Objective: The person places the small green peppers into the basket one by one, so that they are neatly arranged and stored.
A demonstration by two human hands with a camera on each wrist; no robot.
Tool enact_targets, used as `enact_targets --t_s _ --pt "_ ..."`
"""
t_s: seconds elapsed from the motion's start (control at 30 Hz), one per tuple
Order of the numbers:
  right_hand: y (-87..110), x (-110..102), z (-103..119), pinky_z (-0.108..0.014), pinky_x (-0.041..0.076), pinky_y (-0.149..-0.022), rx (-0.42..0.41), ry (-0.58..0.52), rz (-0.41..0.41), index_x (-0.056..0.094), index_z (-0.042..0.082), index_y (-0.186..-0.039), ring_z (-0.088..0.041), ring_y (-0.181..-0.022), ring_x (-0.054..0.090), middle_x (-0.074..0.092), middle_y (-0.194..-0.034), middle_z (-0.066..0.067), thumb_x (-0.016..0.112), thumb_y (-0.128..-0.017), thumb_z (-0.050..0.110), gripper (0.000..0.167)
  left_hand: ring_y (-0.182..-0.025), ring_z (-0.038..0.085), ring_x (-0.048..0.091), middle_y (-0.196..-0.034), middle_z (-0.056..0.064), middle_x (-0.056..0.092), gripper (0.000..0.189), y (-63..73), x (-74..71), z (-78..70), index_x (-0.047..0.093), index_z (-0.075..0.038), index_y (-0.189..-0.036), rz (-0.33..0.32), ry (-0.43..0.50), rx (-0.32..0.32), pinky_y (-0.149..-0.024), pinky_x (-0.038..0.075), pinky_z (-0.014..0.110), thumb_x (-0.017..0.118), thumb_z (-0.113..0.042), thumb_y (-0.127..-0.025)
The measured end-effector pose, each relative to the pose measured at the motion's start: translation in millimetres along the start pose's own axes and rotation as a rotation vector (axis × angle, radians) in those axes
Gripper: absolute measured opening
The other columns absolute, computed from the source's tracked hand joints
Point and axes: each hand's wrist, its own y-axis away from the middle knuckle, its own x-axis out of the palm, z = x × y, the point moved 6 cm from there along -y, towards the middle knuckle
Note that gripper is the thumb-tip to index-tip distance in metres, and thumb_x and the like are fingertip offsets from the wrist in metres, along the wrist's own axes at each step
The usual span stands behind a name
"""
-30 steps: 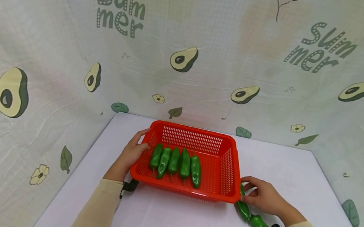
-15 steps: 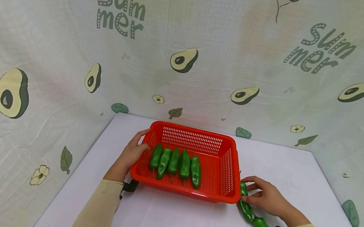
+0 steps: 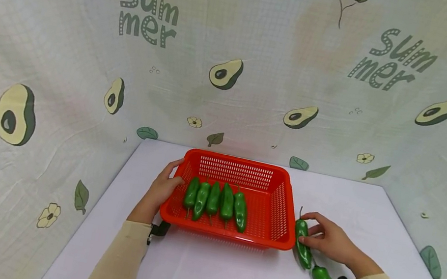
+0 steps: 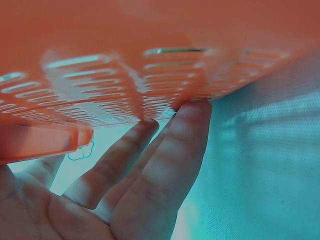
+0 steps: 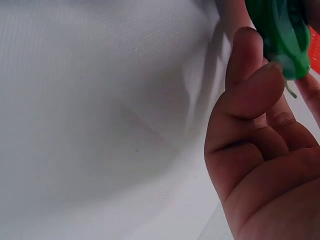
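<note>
Green pepper (image 3: pixel 303 251) in right hand (image 3: pixel 329 238), red basket (image 3: pixel 224 234) in left hand (image 3: pixel 160 192)

Even light covers the desk (image 3: pixel 208 276) here, glinting off the green chili pepper (image 3: pixel 303 254) at the right hand (image 3: pixel 328 239); the left wrist view looks cyan, the right dim.

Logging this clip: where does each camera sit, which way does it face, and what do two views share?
Head: worn on the head, facing forward and down at the red basket, green peppers and printed cloth; left hand, right hand and sleeves show.
Left wrist: worn there, looking along the palm at the basket's slotted wall; fingers show.
Right wrist: worn there, looking along the palm at the held pepper and a white surface; fingers show.
Shared by head and left wrist: the basket and left hand.
</note>
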Motion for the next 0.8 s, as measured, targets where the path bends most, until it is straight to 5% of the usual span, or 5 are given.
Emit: enact_targets --t_s 0.23,0.53,0.8 --pt "0.6 -8.2 3.0 -0.039 0.057 -0.070 0.004 0.051 -0.044 0.055 0.016 -0.144 -0.024 -0.084 0.068 0.070 -0.108 -0.011 0.085 -0.089 0.037 0.066 -0.124 0.037 0.061 -0.159 0.010 0.043 0.068 -2.3 -0.6 2.8 0.043 -0.048 -0.157 -0.008 -0.018 -0.021 -0.094 0.060 0.051 0.058 -0.021 -0.096" --pt "-0.8 -20.2 -11.0 -0.040 0.058 -0.059 0.115 0.019 -0.076 0.049 0.017 -0.150 -0.023 -0.079 0.070 0.068 -0.118 -0.018 0.083 -0.091 0.041 0.072 -0.125 0.039 0.061 -0.161 0.011 0.040 0.068 -0.8 0.0 3.2 0.042 -0.045 -0.158 0.000 -0.016 -0.016 -0.093 0.059 0.052 0.057 -0.019 -0.098" --pt "-1.0 -32.8 -11.6 -0.041 0.058 -0.063 0.129 -0.044 -0.074 0.044 0.017 -0.154 -0.025 -0.085 0.072 0.066 -0.125 -0.022 0.081 -0.093 0.042 0.076 -0.123 0.039 0.063 -0.160 0.011 0.042 0.067 -1.8 -0.2 1.9 0.042 -0.046 -0.158 0.003 -0.012 -0.015 -0.091 0.060 0.051 0.057 -0.019 -0.098"
